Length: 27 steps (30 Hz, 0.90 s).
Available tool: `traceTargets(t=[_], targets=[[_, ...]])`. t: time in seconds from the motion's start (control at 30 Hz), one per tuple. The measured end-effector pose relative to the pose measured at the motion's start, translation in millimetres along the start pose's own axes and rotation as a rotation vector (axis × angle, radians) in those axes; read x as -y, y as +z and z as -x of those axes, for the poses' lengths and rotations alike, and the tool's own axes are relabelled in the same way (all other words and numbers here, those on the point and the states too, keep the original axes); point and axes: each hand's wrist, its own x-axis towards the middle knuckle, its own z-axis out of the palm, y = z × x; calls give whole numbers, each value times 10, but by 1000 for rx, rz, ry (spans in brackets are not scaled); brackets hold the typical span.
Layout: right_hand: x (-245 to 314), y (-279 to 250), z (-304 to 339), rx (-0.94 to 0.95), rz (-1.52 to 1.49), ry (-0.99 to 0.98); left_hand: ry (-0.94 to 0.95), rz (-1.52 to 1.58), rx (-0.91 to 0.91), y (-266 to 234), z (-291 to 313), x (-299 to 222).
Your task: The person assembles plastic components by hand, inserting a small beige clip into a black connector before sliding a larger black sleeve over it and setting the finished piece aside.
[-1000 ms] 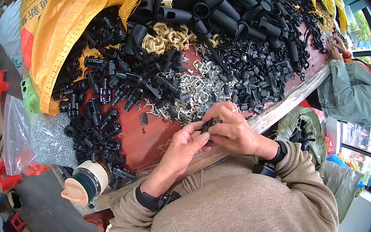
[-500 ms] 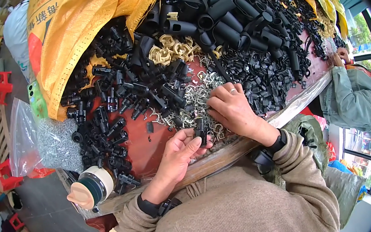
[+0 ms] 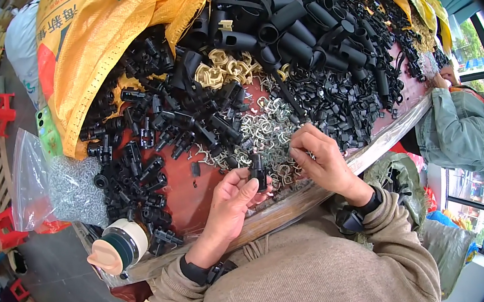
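My left hand [image 3: 233, 203] grips a small black plastic cylindrical part [image 3: 257, 170], held upright between thumb and fingers near the table's front edge. To its right, my right hand [image 3: 323, 159] is closed in a pinch; whatever its fingertips hold, if anything, is too small to make out. Beyond both hands spreads a heap of small silvery metal clips [image 3: 263, 127]. A pile of small black plastic pieces [image 3: 338, 100] lies just past my right hand. Assembled-looking black parts [image 3: 134, 158] are heaped on the left.
Black tubes [image 3: 295, 42] and cream plastic rings [image 3: 223, 72] lie farther back, beside a yellow woven sack [image 3: 117, 21]. A cream-and-green lidded cup [image 3: 117, 245] and a clear bag of metal pieces [image 3: 74, 186] stand on the left. Another person's sleeve [image 3: 466, 129] shows at right.
My right hand has moved right and slightly toward me, away from the black part. My left hand has shifted a little left, still holding the part, which is more exposed now.
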Motion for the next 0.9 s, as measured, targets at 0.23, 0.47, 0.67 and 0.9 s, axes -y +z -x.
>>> traceTargets(t=[0.23,0.47,0.67,0.9], targets=[[8,71,117,142,-870,584,53,-45,43,22,-24,29],[97,162,139,206,-883,608,107,5,151,28,-74,77],[86,168,207,227,-723,499,119,54,147,13,-76,92],[113,193,157,111,-1042,505,65,133,191,-14,-73,79]])
